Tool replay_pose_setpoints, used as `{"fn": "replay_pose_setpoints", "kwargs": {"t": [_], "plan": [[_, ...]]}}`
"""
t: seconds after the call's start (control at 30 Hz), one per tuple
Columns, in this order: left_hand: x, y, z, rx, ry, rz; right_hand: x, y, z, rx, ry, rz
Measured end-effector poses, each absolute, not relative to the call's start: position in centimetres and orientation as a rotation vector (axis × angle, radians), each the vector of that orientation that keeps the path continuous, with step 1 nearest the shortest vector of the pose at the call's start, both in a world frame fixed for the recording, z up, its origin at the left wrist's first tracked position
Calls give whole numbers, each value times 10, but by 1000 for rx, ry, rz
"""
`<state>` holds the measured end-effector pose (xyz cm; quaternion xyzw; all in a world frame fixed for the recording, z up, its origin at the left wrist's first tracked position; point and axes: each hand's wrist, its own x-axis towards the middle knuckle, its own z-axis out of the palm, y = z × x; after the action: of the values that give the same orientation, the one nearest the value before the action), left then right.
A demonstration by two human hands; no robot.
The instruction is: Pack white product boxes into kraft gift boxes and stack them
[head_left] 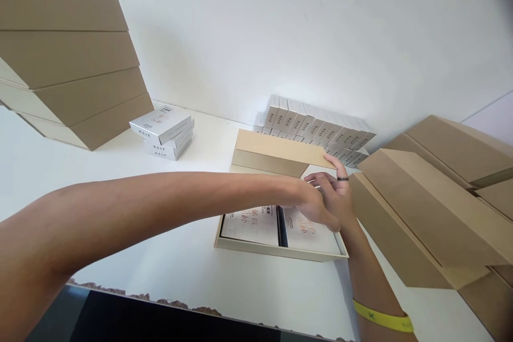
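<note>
An open tan gift box (276,250) with a cream rim sits in front of me. Two white printed cartons lie inside, a left carton (248,227) and a right carton (306,238), with a dark gap between them. Its tan lid (280,147) stands raised at the back. My left hand (315,206) reaches across from the left over the right carton; most of its fingers are hidden. Beside it, my right hand (339,189), with a dark ring and spread fingers, touches the right end of the lid with one fingertip.
Stacked tan boxes (68,59) rise at the left, and more tan boxes (433,208) lie at the right. A small pile of white cartons (162,128) stands left of the gift box. Rows of white cartons (312,123) line the wall. The table's front edge (168,302) is rough.
</note>
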<state>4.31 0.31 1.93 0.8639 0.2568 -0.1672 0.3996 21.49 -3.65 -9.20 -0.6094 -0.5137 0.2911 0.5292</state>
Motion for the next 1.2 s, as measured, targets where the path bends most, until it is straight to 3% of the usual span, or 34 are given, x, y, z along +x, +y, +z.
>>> {"fn": "replay_pose_setpoints", "kwargs": {"t": [0.53, 0.93, 1.1, 1.2], "plan": [[28, 14, 18, 2206, 547, -411, 217, -34, -93, -1443, -1235, 675], [3, -4, 7, 2596, 571, -1014, 220, -34, -97, -1406, -1271, 680], [4, -7, 9, 2601, 595, -978, 220, -35, -96, -1418, -1273, 676], [-16, -20, 15, 2676, 613, -648, 220, -36, -97, -1404, -1267, 668]]}}
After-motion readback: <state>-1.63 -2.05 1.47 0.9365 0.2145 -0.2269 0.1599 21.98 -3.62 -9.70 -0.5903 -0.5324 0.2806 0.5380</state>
